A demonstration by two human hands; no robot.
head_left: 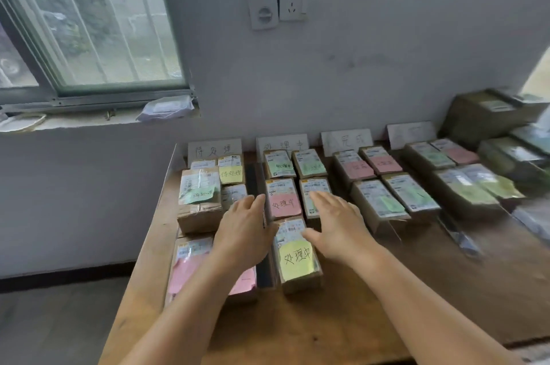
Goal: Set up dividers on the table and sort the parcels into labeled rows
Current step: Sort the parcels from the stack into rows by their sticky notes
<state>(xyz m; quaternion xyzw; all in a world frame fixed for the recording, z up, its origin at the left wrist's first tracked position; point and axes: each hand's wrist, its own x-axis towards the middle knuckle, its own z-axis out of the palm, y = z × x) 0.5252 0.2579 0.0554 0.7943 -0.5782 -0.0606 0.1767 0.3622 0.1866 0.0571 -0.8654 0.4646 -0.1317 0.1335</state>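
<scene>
Both hands flat, fingers straight, gripping nothing. Left hand [242, 223] and right hand [336, 220] flank the pink-note parcel [282, 201] in the second row on the table [327, 329]. Yellow-note parcel [297, 257] lies just below, between the wrists.

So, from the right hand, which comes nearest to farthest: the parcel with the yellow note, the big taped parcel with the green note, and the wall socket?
1. Parcel with the yellow note: just left of the right hand, beside its thumb.
2. Big taped parcel with the green note: further left, past the left hand.
3. Wall socket: high on the wall behind the table, by far the farthest.
</scene>
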